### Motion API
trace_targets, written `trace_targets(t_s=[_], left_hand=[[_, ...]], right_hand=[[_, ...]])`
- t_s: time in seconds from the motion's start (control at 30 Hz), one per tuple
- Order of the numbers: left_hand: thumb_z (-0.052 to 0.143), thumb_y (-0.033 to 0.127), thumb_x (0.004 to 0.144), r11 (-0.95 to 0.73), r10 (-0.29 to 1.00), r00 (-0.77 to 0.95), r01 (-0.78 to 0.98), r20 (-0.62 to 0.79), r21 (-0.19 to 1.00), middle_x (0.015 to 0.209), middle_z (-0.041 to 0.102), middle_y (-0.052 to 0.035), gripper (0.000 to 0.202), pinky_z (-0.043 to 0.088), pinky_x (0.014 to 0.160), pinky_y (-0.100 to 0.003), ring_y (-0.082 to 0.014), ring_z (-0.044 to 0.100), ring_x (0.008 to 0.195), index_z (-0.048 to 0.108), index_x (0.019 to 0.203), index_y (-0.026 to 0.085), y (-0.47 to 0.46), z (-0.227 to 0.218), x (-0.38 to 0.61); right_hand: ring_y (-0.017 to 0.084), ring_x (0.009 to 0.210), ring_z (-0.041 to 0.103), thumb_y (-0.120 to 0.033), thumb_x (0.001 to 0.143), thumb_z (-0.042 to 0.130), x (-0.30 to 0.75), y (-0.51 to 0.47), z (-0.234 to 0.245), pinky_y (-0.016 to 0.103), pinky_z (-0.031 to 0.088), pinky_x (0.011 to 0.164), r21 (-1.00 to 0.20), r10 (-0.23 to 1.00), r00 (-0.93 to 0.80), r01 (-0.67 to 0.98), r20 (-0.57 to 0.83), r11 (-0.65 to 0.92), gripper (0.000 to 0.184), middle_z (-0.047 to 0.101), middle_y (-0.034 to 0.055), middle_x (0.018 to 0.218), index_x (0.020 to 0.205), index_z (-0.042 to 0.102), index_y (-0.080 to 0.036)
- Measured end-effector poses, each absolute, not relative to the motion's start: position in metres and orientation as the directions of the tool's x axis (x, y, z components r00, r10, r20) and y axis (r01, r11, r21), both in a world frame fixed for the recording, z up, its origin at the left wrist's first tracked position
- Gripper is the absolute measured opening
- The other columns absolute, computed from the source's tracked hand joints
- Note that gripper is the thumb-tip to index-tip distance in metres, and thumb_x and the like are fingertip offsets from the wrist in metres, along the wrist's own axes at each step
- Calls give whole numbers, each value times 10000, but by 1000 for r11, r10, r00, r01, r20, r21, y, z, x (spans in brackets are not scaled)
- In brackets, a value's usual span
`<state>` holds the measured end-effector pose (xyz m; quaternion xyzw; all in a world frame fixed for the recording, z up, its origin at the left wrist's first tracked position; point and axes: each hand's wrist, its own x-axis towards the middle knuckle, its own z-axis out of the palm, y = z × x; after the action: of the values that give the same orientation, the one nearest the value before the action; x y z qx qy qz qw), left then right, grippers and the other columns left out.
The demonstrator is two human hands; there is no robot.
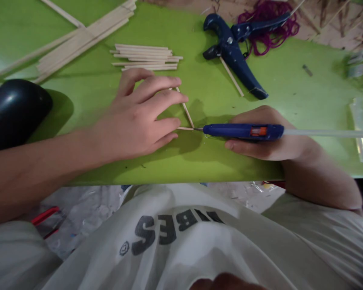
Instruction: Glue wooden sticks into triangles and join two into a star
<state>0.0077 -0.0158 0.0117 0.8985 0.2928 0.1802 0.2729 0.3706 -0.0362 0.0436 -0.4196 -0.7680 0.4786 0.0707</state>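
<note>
My right hand (pixel 260 149) is wrapped round a blue hot glue gun (pixel 226 129), with a long clear glue stick (pixel 323 133) running out of its back end. The gun's nozzle touches the corner where two thin wooden sticks (pixel 188 114) meet at an angle on the green table. My left hand (pixel 142 108) lies over these sticks with its fingers spread, its fingertips resting on them. Much of the sticks is hidden under that hand. Just beyond it lies a small row of cut wooden sticks (pixel 148 56).
A blue-handled cutter (pixel 236 52) lies beyond my right hand, beside tangled purple yarn (pixel 272 28). Long wooden sticks (pixel 87 38) lie at the back left, near a black rounded object (pixel 16 108). Clear glue sticks (pixel 361 129) are at the right. The green table's (pixel 199 173) front edge is near my body.
</note>
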Motion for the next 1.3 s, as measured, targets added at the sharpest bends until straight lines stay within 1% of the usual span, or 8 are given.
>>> trace_targets(t_s=[0.13, 0.23, 0.33, 0.47, 0.67, 0.83, 1.03, 1.3], left_hand=[[727, 408, 1184, -700, 607, 782, 441, 143, 561, 1586, 755, -83, 277, 268, 1496, -846, -438, 569, 1715, 786, 1032, 184, -16, 12, 7], [720, 434, 1182, -680, 628, 770, 472, 112, 561, 1569, 767, -78, 278, 277, 1501, -842, -439, 564, 1721, 800, 1057, 199, -17, 13, 8], [736, 439, 1168, -654, 648, 753, 475, 113, 589, 1538, 781, -61, 267, 297, 1502, -834, -438, 576, 1714, 815, 1044, 216, -18, 12, 9], [713, 448, 1168, -677, 634, 760, 456, 143, 578, 1527, 771, -33, 288, 315, 1487, -846, -433, 578, 1725, 823, 1016, 230, -17, 7, 9], [695, 434, 1171, -655, 645, 748, 436, 156, 617, 1509, 785, -73, 292, 307, 1491, -841, -430, 590, 1698, 786, 1009, 208, -16, 2, 10], [700, 341, 1176, -695, 618, 774, 454, 140, 557, 1600, 773, -72, 241, 312, 1510, -788, -408, 560, 1720, 795, 998, 209, -18, 5, 10], [689, 370, 1178, -710, 630, 767, 506, 122, 490, 1572, 788, -20, 243, 374, 1505, -728, -385, 567, 1730, 818, 998, 269, -19, 5, 11], [616, 343, 1232, -792, 583, 791, 501, 186, 348, 1625, 788, -60, 351, 513, 1401, -702, -387, 623, 1688, 840, 1000, 203, -21, 1, 12]], right_hand=[[83, 542, 388, -488, 1077, 862, 371, -36, 43, 281, 285, 470, -798, 706, -649, 568, -284, 201, 521, 495, -58, 614, 740, 562, -227], [83, 540, 392, -509, 1077, 862, 371, -36, 43, 281, 290, 469, -795, 708, -646, 572, -284, 203, 527, 502, -56, 614, 743, 570, -225], [84, 539, 395, -518, 1077, 858, 372, -35, 43, 285, 288, 470, -793, 707, -646, 575, -289, 202, 530, 506, -55, 616, 742, 569, -227], [86, 535, 392, -513, 1076, 857, 371, -35, 43, 290, 287, 475, -793, 707, -652, 569, -275, 216, 526, 507, -57, 615, 743, 565, -230], [85, 531, 397, -514, 1080, 859, 371, -35, 42, 294, 280, 474, -791, 714, -657, 561, -244, 246, 517, 511, -58, 616, 750, 582, -229], [93, 538, 414, -506, 1086, 858, 370, -35, 43, 303, 290, 491, -786, 711, -652, 572, -261, 235, 511, 519, -51, 622, 756, 584, -230], [88, 528, 419, -518, 1081, 855, 370, -34, 44, 298, 300, 477, -783, 710, -654, 574, -261, 240, 514, 526, -51, 616, 753, 579, -233], [78, 532, 405, -509, 1090, 851, 369, -34, 44, 293, 299, 487, -787, 706, -662, 564, -251, 249, 526, 512, -58, 613, 747, 567, -229]])
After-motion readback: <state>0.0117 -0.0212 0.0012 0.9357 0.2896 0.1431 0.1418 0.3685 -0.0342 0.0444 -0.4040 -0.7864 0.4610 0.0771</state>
